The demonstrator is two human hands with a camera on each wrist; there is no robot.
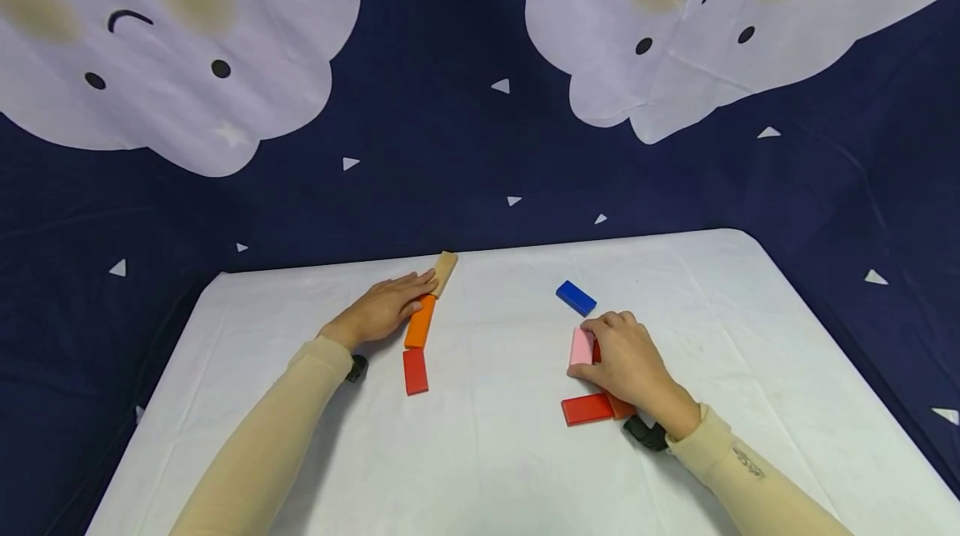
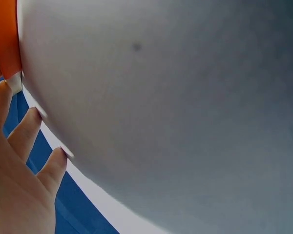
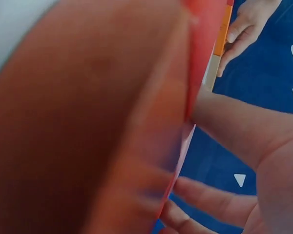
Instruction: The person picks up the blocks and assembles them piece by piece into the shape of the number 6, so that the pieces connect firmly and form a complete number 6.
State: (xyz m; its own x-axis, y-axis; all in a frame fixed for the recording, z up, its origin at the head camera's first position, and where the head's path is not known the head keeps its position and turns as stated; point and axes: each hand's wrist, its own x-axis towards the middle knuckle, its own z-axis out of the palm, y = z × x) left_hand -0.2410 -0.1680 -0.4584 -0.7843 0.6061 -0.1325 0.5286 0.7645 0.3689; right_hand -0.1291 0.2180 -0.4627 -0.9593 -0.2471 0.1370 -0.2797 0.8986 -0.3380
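Note:
My left hand (image 1: 382,308) rests with nearly straight fingers on the tan block (image 1: 447,268), its thumb by the orange block (image 1: 421,324). A red block (image 1: 416,372) lies at the near end of that row. In the left wrist view, the fingers are spread beside the orange block (image 2: 5,39). My right hand (image 1: 628,359) pinches a pink block (image 1: 581,348) between thumb and fingers. Another red block (image 1: 597,351) shows partly beneath this hand. Nearer me lie a red block (image 1: 587,409) and a darker orange block (image 1: 621,408), partly hidden by the wrist.
A blue block (image 1: 576,298) lies just beyond the right hand. Everything lies on a white-covered table (image 1: 487,453) with its far edge against a dark blue cloth (image 1: 435,102) printed with clouds. Dark straps circle both wrists.

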